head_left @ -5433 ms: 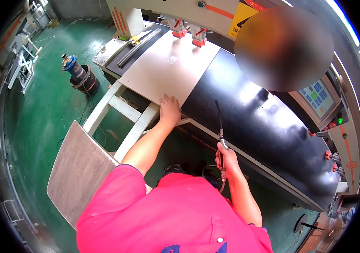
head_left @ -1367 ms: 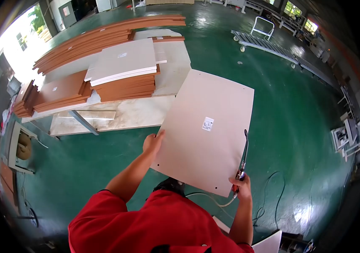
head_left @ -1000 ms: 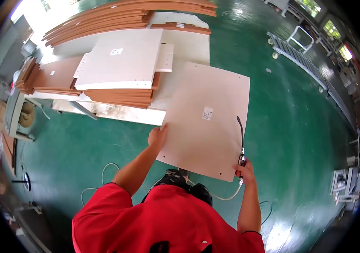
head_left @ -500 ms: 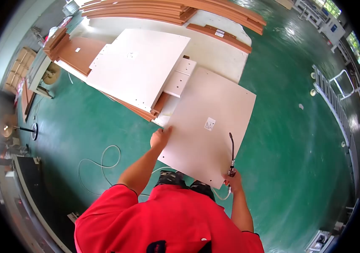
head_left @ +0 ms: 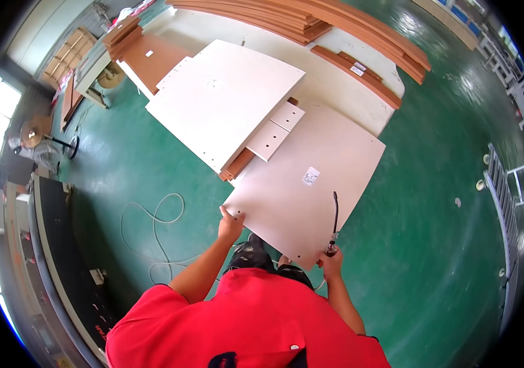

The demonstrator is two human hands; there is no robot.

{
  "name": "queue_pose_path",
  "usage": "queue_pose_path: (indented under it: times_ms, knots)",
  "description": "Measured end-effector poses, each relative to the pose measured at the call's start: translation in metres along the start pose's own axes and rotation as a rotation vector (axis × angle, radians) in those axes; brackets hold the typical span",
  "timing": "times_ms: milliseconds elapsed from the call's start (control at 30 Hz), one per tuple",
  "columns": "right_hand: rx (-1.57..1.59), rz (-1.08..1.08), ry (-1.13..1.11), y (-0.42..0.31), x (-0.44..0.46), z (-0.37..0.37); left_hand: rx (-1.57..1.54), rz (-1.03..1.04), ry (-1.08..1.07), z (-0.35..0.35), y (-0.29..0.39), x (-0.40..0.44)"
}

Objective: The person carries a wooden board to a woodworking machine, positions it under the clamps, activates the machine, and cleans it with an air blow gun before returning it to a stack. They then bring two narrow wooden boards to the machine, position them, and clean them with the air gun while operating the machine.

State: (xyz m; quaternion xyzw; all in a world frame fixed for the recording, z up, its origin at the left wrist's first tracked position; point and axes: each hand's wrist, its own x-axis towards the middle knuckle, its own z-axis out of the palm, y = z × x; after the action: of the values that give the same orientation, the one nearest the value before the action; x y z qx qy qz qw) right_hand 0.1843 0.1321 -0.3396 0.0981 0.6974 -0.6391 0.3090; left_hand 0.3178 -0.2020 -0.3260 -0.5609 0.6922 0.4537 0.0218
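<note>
A large pale panel with small holes and a white label lies in front of me, its far end on the long white table. My left hand is closed on the panel's near left corner, thumb on top beside a hole. At the near right corner, my right hand wraps round an air blow gun. The gun's long dark nozzle points away from me over the panel, and a pale hose hangs below it. Whether the right fingers also grip the panel, I cannot tell.
Another white panel lies on a stack at the left, beside narrow drilled strips. Brown boards are piled along the far side of the white table. A loose hose coils on the green floor. A dark machine stands left.
My left hand has slid along the panel's edge to its near left corner. The panel has turned slightly and the view has shifted. The air blow gun stays in my right hand.
</note>
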Motion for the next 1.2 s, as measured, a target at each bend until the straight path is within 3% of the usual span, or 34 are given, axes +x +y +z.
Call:
queue_pose_path:
  times_ms: [200, 333, 467, 567, 633, 767, 867, 933, 1200]
  knots:
    - [-0.006, -0.02, 0.087, 0.002, 0.028, 0.0, -0.095, 0.082, -0.103, 0.002, 0.024, 0.01]
    - [-0.043, -0.017, 0.116, -0.006, 0.043, -0.001, -0.039, 0.209, -0.125, 0.018, 0.001, 0.049]
    - [-0.078, -0.027, 0.147, -0.024, 0.033, 0.024, -0.348, 0.126, -0.3, -0.013, 0.02, 0.049]
    - [-0.143, 0.026, 0.113, -0.022, 0.038, 0.016, -0.482, 0.103, -0.25, -0.028, 0.001, 0.065]
    - [-0.168, -0.036, 0.19, -0.029, 0.03, 0.018, -0.711, 0.02, -0.142, -0.065, 0.018, 0.063]
    - [-0.153, -0.082, 0.327, -0.07, 0.003, 0.044, -0.928, 0.089, 0.111, -0.162, 0.093, 0.065]
    - [-0.156, -0.067, 0.24, -0.091, -0.019, 0.068, -0.83, 0.145, 0.11, -0.197, 0.145, 0.076]
    - [-0.155, -0.108, 0.174, -0.098, -0.034, 0.088, -0.625, 0.068, 0.146, -0.2, 0.166, 0.087]
    - [-0.028, -0.15, 0.076, -0.168, -0.08, 0.17, -0.786, 0.28, 0.095, -0.198, 0.135, 0.113]
